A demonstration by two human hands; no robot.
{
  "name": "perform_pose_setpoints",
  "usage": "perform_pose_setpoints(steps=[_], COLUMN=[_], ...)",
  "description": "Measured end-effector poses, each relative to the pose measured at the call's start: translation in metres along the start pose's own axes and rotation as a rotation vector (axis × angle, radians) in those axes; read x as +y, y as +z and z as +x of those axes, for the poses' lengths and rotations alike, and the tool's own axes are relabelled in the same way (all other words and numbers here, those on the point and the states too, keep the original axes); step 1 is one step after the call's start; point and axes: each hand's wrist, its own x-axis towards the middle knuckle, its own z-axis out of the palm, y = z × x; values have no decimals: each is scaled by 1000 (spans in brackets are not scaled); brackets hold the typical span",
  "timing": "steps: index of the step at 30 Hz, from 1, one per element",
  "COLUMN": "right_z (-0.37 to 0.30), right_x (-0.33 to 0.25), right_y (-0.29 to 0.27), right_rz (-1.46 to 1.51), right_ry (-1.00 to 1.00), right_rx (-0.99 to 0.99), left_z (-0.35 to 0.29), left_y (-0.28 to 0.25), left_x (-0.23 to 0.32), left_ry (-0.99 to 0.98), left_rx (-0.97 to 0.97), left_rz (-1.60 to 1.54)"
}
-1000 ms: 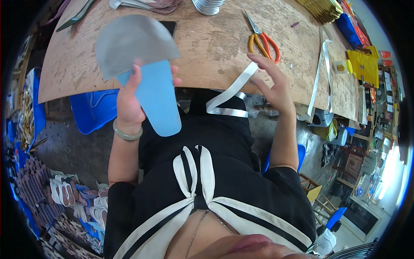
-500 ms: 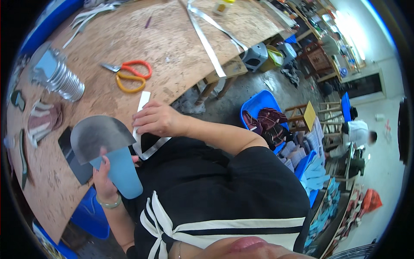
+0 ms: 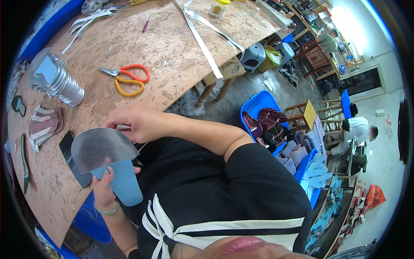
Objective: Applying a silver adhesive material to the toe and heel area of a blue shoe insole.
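Observation:
My left hand [image 3: 105, 190] grips a flat, sole-shaped piece [image 3: 123, 183], pale blue with a rounded grey half-moon end. The thumb lies on its upper face and the other fingers are mostly hidden beneath. At the far edge of the grey end, my right hand [image 3: 136, 123] has its fingers closed together. Between them shows a sliver of white strip [image 3: 124, 127]; the rest of that strip is hidden. Beyond the hands lie scissors [image 3: 129, 79] with one red and one yellow handle, blades parted. A dark flat slab [image 3: 72, 157] rests by the table edge, partly under the piece.
A stack of silvery and blue pieces [image 3: 60, 82] leans at the left, near maroon-and-white pieces [image 3: 45, 125]. Long white strips [image 3: 202, 43] and a yellow-lidded jar [image 3: 218, 7] occupy the far tabletop [image 3: 172, 64]. Blue bins [image 3: 258, 103] hold goods at the right; two people are in the background.
My right hand has moved left and nearer, from beside the grey end onto its far edge. The white strip it held in plain view is now mostly hidden. The sole-shaped piece has shifted slightly nearer.

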Motion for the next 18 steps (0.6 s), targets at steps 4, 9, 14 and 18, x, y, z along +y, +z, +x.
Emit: perform_pose_setpoints(steps=[4, 9, 14, 18], right_z=[4, -5, -8, 8], right_x=[-3, 11, 14, 16], right_y=[-17, -52, -36, -14], right_rz=[153, 194, 418, 520], right_ry=[176, 338, 347, 289], right_rx=[-115, -204, -139, 71], left_z=[-15, -42, -54, -36], left_y=[-26, -48, -47, -47], left_x=[-5, 4, -2, -6], left_ry=[86, 94, 60, 231], left_rx=[-21, 91, 142, 91], left_rz=[-94, -111, -85, -58])
